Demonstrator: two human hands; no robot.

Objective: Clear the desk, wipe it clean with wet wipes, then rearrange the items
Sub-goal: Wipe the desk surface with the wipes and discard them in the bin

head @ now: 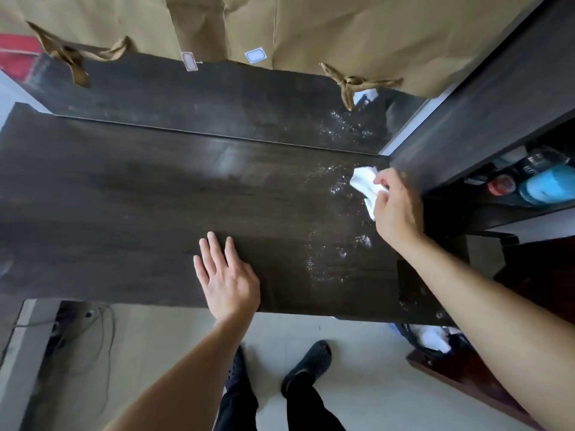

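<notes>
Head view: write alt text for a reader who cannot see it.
From above, a person's right hand grips a crumpled white wet wipe at the right end of a dark wooden desk, where droplets glisten. The left hand rests flat near the front edge. Tan fabric hangs behind.

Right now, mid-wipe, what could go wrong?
1. The left hand lies flat on the desk, so it may leave prints.
2. The wet wipe is bunched in the right hand; it may only smear the droplets beside it.
</notes>
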